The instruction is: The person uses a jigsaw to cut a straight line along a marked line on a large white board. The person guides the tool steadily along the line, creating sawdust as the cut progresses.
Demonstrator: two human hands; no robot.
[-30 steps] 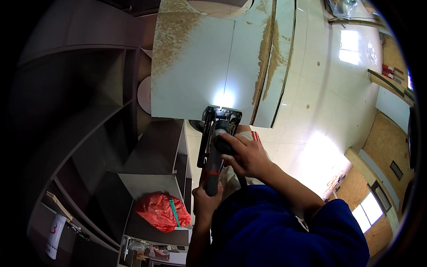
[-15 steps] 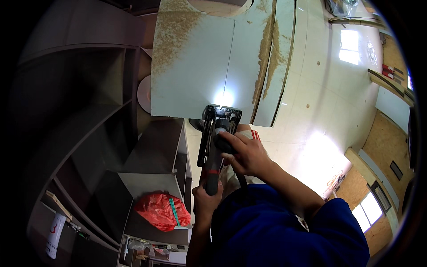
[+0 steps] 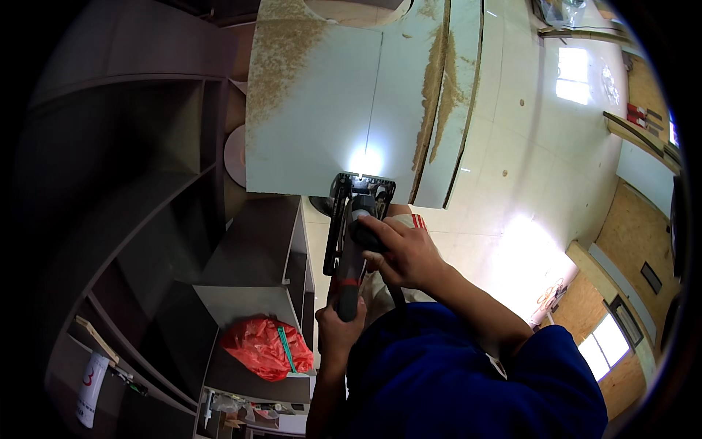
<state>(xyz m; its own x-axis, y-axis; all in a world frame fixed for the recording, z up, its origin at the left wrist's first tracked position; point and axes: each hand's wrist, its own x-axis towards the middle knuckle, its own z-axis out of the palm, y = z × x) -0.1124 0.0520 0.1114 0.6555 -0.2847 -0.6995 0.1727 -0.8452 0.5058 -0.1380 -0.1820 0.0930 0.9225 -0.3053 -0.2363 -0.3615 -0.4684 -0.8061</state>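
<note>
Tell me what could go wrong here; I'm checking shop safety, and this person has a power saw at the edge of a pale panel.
Sawdust lies over the pale panel and may hide the pencilled line. The panel's near edge seems to overhang, so it could sag and bind the saw. The left hand holds the rear grip and the right hand the front one, near the blade end.

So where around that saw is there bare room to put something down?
The pale panel is bare between its sawdust-strewn left corner and the sawdust streak on the right. The glossy floor right of the panel looks open. It is crowded near the saw, gripped by the right hand and left hand, and on the shelf holding the red bag.
</note>
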